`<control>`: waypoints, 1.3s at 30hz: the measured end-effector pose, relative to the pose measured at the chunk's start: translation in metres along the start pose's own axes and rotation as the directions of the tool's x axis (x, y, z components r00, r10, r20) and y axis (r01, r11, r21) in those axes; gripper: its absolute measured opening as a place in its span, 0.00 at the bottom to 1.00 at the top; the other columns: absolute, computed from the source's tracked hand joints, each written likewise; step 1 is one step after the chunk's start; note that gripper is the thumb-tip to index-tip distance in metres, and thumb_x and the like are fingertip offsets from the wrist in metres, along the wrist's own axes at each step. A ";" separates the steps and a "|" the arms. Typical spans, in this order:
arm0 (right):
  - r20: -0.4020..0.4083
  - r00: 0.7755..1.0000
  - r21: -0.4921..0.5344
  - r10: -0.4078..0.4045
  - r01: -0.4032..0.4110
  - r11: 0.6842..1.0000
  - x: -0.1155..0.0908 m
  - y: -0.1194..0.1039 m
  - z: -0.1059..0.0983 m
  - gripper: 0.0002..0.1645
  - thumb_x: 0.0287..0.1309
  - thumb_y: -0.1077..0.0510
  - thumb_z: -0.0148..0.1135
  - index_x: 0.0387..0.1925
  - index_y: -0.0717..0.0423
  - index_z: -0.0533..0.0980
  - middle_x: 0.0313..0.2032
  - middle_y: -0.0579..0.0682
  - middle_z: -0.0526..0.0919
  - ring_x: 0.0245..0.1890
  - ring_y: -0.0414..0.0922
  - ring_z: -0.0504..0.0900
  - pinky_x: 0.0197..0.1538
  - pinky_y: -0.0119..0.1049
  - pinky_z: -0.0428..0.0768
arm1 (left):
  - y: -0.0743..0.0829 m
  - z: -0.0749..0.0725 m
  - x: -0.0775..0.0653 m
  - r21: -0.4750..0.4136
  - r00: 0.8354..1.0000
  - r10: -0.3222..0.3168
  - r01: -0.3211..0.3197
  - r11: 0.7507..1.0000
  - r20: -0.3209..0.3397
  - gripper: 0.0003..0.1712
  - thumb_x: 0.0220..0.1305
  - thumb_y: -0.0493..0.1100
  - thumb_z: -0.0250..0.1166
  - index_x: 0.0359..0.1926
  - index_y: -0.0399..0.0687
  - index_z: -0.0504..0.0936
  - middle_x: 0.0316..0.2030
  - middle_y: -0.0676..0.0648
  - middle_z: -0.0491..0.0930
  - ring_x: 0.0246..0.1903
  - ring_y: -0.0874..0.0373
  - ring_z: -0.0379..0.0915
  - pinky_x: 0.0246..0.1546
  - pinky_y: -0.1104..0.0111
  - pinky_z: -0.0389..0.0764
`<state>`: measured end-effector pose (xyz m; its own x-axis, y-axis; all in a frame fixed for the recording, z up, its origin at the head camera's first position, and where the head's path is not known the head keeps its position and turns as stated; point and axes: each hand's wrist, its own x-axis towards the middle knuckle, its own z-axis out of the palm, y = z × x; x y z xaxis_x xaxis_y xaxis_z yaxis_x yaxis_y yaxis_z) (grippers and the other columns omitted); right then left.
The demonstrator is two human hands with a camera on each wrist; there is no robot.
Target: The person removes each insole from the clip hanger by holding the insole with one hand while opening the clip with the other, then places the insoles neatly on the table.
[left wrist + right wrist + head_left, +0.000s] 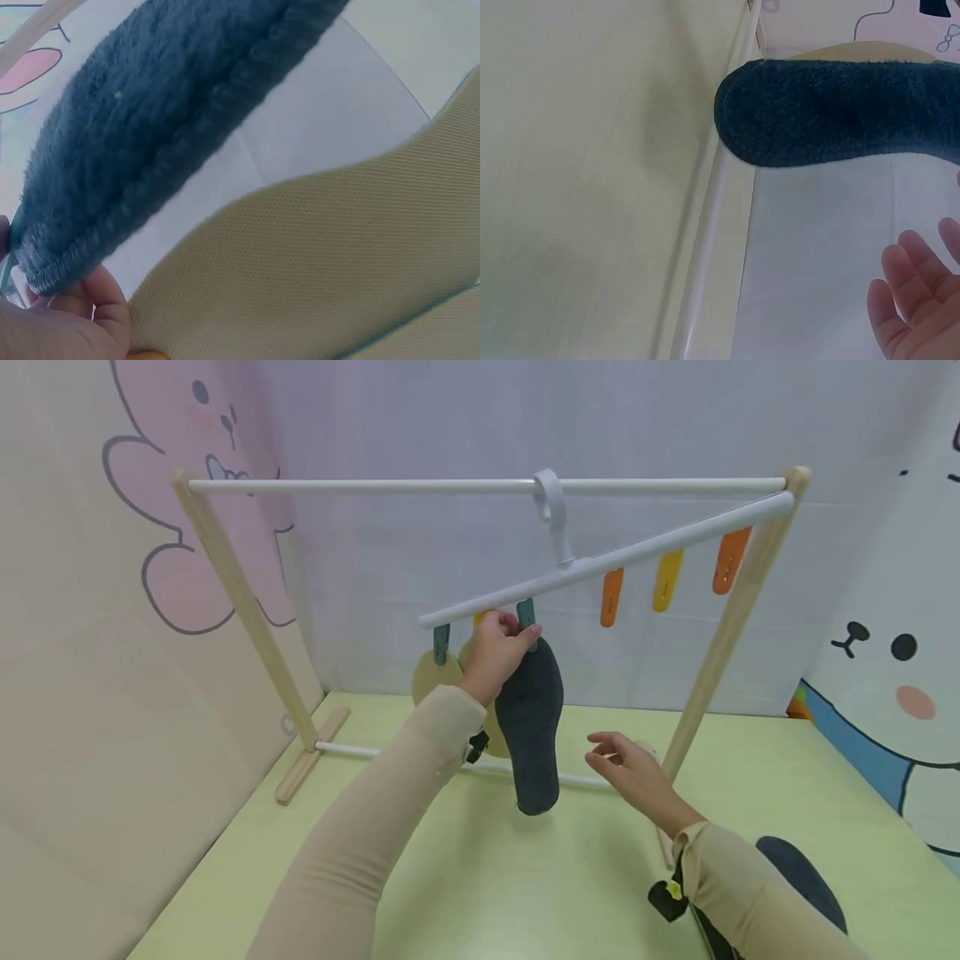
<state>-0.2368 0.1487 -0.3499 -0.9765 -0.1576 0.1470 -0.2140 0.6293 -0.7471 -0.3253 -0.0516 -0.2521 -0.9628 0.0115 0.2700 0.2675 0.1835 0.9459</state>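
Note:
A dark blue fuzzy insole (534, 727) hangs upright below a teal clip (526, 611) on a white hanger (600, 562). My left hand (495, 656) pinches its top end, right at that clip. In the left wrist view, fingers (105, 300) curl around the fuzzy end. Beige insoles (433, 675) hang behind and left of this hand, one under another teal clip (441, 644). To the right of the dark insole, my right hand (630, 772) is in the air with relaxed fingers, holding nothing; the right wrist view shows its fingers (915, 274) below the insole.
The hanger tilts, its hook over the top bar (360, 487) of a wooden-legged rack (738, 610). Orange clips (612, 597) and a yellow clip (667, 580) hang on its right half. Another dark insole (802, 877) lies on the table (480, 893), partly behind the right sleeve.

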 end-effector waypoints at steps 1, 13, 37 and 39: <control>0.005 1.000 0.003 -0.004 0.004 1.000 0.004 -0.004 0.002 0.23 0.68 0.57 0.55 0.58 0.68 0.68 0.44 0.60 0.78 0.44 0.55 0.79 0.43 0.42 0.76 | 0.001 0.000 0.001 -0.021 1.000 -0.022 0.022 1.000 -0.004 0.19 0.63 0.39 0.66 0.49 0.33 0.71 0.44 0.38 0.79 0.43 0.50 0.75 0.45 0.64 0.76; 0.018 1.000 0.181 0.013 -0.016 0.983 0.038 -0.030 0.022 0.27 0.70 0.52 0.53 0.60 0.69 0.66 0.51 0.65 0.77 0.52 0.57 0.75 0.56 0.51 0.71 | 0.004 -0.001 0.001 -0.101 0.992 -0.091 0.100 0.990 0.093 0.24 0.64 0.41 0.65 0.59 0.37 0.74 0.53 0.40 0.79 0.54 0.52 0.74 0.55 0.63 0.72; -0.008 0.999 0.379 0.032 -0.027 0.925 0.026 -0.054 0.019 0.13 0.68 0.63 0.53 0.40 0.74 0.74 0.25 0.40 0.80 0.31 0.34 0.77 0.42 0.32 0.75 | 0.019 0.005 0.001 -0.169 0.954 -0.110 0.162 0.972 0.280 0.23 0.72 0.52 0.53 0.55 0.38 0.77 0.46 0.40 0.82 0.55 0.53 0.73 0.66 0.59 0.55; -0.021 0.999 0.342 0.031 -0.022 0.939 0.026 -0.055 0.017 0.13 0.67 0.63 0.55 0.40 0.75 0.75 0.25 0.42 0.81 0.30 0.35 0.76 0.41 0.32 0.74 | 0.018 0.004 -0.001 -0.196 0.962 -0.108 0.160 0.968 0.252 0.22 0.72 0.51 0.55 0.54 0.38 0.78 0.47 0.41 0.81 0.54 0.52 0.74 0.65 0.59 0.58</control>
<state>-0.2499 0.0968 -0.3162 -0.9831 -0.1214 0.1373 -0.1707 0.3344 -0.9268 -0.3194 -0.0440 -0.2359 -0.9644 0.2393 0.1122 0.1124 -0.0128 0.9936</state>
